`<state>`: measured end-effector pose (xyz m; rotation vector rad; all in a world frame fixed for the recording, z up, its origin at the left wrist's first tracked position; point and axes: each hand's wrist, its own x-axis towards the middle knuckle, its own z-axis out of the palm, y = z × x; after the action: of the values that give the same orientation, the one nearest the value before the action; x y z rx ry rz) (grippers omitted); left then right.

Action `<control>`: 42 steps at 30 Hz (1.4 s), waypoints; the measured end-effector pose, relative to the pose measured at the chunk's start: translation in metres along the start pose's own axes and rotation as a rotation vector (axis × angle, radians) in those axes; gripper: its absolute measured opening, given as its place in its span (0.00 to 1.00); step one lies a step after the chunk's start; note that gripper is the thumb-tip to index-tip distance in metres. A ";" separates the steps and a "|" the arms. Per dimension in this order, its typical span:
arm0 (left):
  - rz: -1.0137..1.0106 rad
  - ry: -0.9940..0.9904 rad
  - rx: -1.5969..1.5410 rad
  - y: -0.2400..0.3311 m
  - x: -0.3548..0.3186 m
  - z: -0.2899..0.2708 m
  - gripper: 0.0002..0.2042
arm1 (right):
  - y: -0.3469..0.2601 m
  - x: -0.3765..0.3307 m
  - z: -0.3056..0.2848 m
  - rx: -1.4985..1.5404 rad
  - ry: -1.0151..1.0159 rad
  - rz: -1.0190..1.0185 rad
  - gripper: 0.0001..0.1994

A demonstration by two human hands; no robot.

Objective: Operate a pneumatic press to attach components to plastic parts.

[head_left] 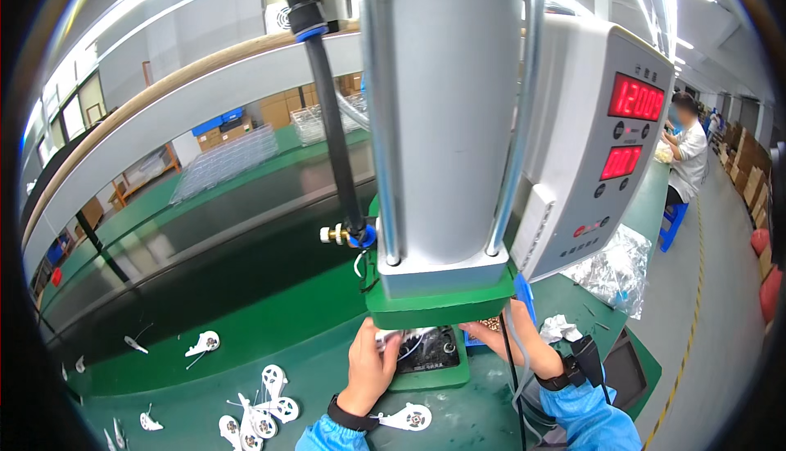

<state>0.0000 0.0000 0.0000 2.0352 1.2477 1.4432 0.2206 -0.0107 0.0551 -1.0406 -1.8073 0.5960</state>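
Under the green head plate (446, 310) of a bench press, my left hand (368, 373) is closed around a white plastic part (385, 336), mostly covered by thumb and fingers. It is at the left side of a black fixture (430, 353) on the press's green base (434, 380). My right hand (491, 340) reaches from the right to a blue tray (473, 340) of small brass-coloured pieces behind the fixture. Its fingertips are partly hidden by the press head, so their grip cannot be made out. A white part with a round spoked end (409, 417) lies beside my left wrist.
A grey press cylinder (450, 107) and a white counter box (589, 140) with red displays stand before me. Several white round-ended parts (262, 422) lie at left on the green table. A clear plastic bag (614, 271) is at right; farther back sits a person (689, 156).
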 end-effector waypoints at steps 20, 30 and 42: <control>0.605 0.232 0.167 0.017 -0.014 -0.005 0.17 | 0.001 -0.003 -0.006 0.020 -0.071 0.105 0.15; 0.629 0.213 0.137 0.020 -0.015 -0.004 0.17 | 0.007 -0.005 -0.002 -0.009 -0.052 0.097 0.14; 0.643 0.155 0.155 0.009 -0.014 -0.008 0.19 | -0.008 0.011 0.002 -0.127 -0.160 -0.076 0.14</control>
<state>-0.0043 -0.0178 0.0016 2.6257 0.7986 1.8479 0.2132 -0.0056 0.0656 -1.0267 -2.0380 0.5368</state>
